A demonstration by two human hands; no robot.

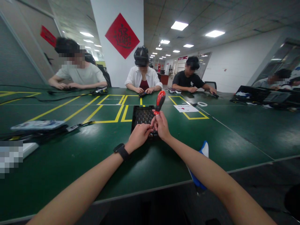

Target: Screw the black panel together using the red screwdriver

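Observation:
A red and black screwdriver (160, 99) stands nearly upright with its handle up, and my right hand (162, 125) is closed around its lower part. Close beside it my left hand (140, 134) is pinched at the lower end of the shaft. What lies between the left fingertips is too small and covered to make out. Under and behind both hands sits a black open case (144, 115) with many small dark pieces or compartments inside. My hands hide its near right part. A dark band (122, 152) is on my left wrist.
Blue and white object (205, 149) lies by my right forearm at the table edge. A paper sheet (186, 108) and white tape roll (202, 104) lie farther right. Flat boxes and cables (39, 125) are at left. Several people sit across the green table (105, 168).

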